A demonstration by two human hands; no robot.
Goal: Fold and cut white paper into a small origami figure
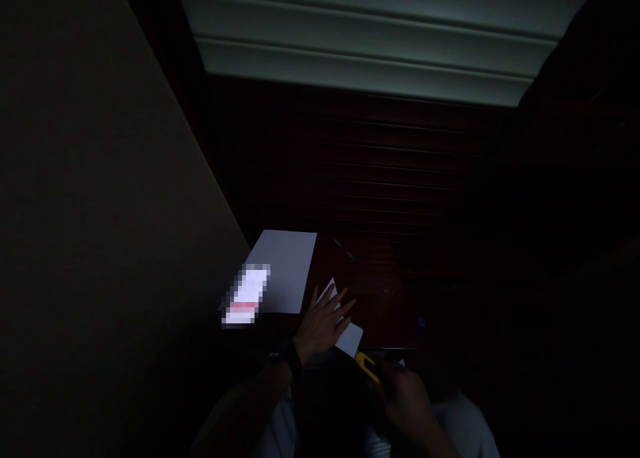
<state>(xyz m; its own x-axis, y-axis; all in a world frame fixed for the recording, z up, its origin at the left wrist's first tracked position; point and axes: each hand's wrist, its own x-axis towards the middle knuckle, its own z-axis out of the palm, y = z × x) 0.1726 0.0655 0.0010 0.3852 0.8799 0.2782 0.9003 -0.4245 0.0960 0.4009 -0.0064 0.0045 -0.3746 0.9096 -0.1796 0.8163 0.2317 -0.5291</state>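
The scene is very dark. My left hand (323, 325) lies flat with fingers spread on a small white piece of paper (350, 338) on a dark reddish table (380, 291). A dark band sits on that wrist. My right hand (403, 395), low in the view, is closed around a yellow tool (367, 367) that looks like a utility knife. The tool's tip points toward the lower edge of the small paper.
A larger white sheet (285, 268) lies on the table to the left, with a blurred white and red patch (246, 297) at its lower left. A tan wall (90, 211) stands at left. Pale slats (370, 38) run across the top.
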